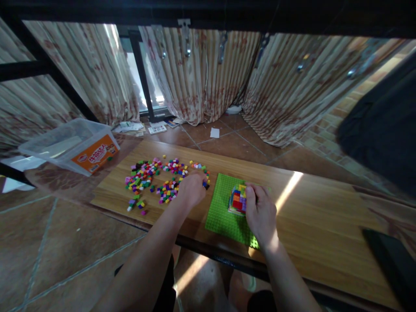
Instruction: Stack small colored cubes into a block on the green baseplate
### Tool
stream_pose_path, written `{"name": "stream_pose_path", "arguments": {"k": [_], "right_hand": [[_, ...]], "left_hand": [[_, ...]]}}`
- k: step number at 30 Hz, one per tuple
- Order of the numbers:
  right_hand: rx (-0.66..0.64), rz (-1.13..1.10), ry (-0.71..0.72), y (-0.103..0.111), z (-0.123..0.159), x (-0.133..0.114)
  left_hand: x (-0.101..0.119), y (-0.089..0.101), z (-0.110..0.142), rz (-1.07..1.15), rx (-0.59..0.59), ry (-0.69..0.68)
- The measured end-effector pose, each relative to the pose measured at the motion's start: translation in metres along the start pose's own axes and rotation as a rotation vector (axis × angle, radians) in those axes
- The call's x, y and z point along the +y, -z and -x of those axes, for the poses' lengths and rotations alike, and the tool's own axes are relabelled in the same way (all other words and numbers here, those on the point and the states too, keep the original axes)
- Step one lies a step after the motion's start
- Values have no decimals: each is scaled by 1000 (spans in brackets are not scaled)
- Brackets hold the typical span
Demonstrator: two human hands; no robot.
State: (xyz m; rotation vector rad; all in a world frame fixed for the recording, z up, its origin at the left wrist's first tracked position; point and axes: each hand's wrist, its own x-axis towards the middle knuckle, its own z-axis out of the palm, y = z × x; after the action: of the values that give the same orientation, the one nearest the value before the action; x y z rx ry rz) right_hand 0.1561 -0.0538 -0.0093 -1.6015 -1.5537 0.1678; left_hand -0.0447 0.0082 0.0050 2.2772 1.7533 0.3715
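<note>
A green baseplate (218, 212) lies on the wooden table in front of me. On it stands a low, layered stack of toy building bricks (238, 200) with red, orange, yellow, blue and purple on top. My right hand (262, 212) is closed at the stack's right side, the thumb near its top; it hides that side. To the left, my left hand (192, 190) is curled at the right end of the loose bricks (143, 174). Its fingertips are mostly hidden, and what they hold cannot be made out.
A clear plastic box (69, 141) with an orange label stands at the table's left end. A dark flat object (388, 260) lies at the right end. Papers (130, 127) lie beyond the table, before striped curtains (208, 78). A dark bar (208, 17) crosses overhead.
</note>
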Motion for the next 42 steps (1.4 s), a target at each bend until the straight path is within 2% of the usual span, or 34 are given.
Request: {"name": "stream_pose_path", "arguments": {"k": [7,14,17,19,23,28,31,42], "right_hand": [[-5,18,0,1,-1,0],[-3,-17,-9,1,-1,0],[15,-95,-72,1,-2,0],[44,-203,-178,1,-2,2],[146,-446,-417,2,-5,8],[209,-592,-534,3,-8,12],[214,-613,-528,2,-8,13],[221,-622,-512,2,-10,16]], "left_hand": [[-3,0,1,-36,-14,16],[7,-3,2,-89,-34,4],[13,-1,1,-74,-9,19],[18,1,1,12,26,18],[30,1,2,390,52,-125],[46,-9,4,754,51,-320],[52,-11,5,779,53,-356],[58,-7,5,645,88,-491]]}}
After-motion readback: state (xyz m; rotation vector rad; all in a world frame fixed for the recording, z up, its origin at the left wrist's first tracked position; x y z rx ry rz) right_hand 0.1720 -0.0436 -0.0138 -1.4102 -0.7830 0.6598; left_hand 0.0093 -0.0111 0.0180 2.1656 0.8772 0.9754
